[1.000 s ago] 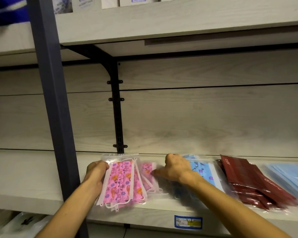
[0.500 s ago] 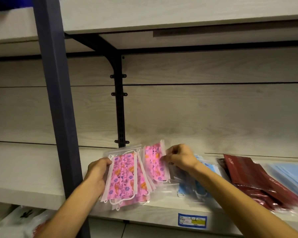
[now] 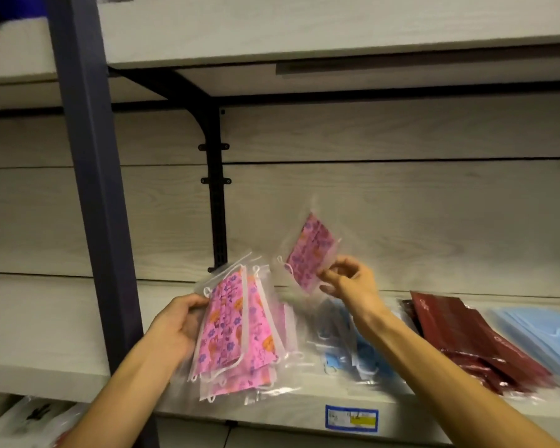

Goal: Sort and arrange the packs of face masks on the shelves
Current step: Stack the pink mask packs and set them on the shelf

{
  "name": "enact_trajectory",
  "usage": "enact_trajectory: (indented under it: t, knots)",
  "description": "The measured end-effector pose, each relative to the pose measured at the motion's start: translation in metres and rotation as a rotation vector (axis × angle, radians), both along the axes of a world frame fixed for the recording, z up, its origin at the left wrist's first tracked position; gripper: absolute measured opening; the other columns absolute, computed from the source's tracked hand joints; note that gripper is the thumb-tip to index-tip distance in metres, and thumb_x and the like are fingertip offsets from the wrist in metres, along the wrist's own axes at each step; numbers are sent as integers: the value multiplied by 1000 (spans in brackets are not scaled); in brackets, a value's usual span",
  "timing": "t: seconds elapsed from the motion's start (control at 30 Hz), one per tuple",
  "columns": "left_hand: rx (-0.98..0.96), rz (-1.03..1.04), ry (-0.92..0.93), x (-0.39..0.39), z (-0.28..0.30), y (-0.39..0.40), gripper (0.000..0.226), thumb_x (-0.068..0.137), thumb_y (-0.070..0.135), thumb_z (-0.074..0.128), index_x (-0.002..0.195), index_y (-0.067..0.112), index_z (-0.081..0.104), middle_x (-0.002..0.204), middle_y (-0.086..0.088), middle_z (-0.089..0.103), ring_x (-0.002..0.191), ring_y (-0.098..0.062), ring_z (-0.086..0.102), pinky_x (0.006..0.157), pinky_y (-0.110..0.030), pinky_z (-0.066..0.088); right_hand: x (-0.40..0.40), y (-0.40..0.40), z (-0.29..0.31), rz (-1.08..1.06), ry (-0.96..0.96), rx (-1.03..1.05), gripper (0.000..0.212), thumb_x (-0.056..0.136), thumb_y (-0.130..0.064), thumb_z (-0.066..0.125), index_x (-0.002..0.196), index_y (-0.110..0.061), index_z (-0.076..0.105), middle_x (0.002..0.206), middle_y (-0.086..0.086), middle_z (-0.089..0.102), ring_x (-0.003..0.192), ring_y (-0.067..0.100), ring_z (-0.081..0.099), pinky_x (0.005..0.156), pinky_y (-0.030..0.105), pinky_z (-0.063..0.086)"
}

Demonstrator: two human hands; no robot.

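Observation:
My left hand [image 3: 181, 321] grips the left edge of a stack of pink patterned mask packs [image 3: 236, 331] in clear bags, tilted up off the pale wooden shelf [image 3: 46, 321]. My right hand [image 3: 349, 282] pinches a single pink patterned pack [image 3: 307, 253] and holds it in the air above the shelf, to the right of the stack. Under my right forearm lie blue patterned packs [image 3: 362, 350]. Dark red packs [image 3: 466, 337] and light blue packs [image 3: 543, 331] lie further right on the same shelf.
A dark metal upright [image 3: 91, 176] stands just left of my left hand. A black bracket [image 3: 215, 195] runs down the back panel. An upper shelf [image 3: 337, 27] hangs overhead. A price label [image 3: 351, 418] sits on the shelf's front edge. Bagged goods [image 3: 29, 421] show below left.
My right hand has lifted one pink pack off the shelf and raised it up and to the right. My left hand has tilted the pink stack upward.

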State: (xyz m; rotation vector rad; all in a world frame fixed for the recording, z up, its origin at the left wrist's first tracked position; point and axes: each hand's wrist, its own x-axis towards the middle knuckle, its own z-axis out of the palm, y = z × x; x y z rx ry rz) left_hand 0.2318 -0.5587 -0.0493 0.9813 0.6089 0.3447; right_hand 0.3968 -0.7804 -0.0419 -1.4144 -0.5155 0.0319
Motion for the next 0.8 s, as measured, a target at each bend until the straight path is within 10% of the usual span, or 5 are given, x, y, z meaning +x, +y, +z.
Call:
enact_trajectory:
  t: [0.33, 0.67, 0.8]
  knots:
    - [-54, -60, -44, -23, 2, -8, 14, 79, 8, 62, 93, 4, 60, 79, -12, 64, 73, -27, 63, 75, -39, 50, -12, -28, -29, 79, -530, -390, 36, 70, 13, 68, 77, -22, 70, 97, -8, 74, 99, 6, 67, 87, 16, 49]
    - [-125, 47, -58, -18, 0, -22, 10, 94, 5, 54, 102, 5, 60, 77, -8, 58, 73, -22, 57, 85, -38, 51, -42, -8, -17, 74, 37, -33, 7, 93, -4, 66, 92, 1, 71, 86, 18, 77, 81, 31, 76, 79, 50, 62]
    - [-185, 108, -71, -11, -5, -41, 18, 100, 4, 46, 114, 6, 57, 94, -15, 64, 96, -29, 63, 99, -44, 51, -68, -7, -18, 310, 324, 99, 14, 90, -8, 65, 98, 1, 58, 69, 15, 69, 58, 29, 67, 59, 39, 57]
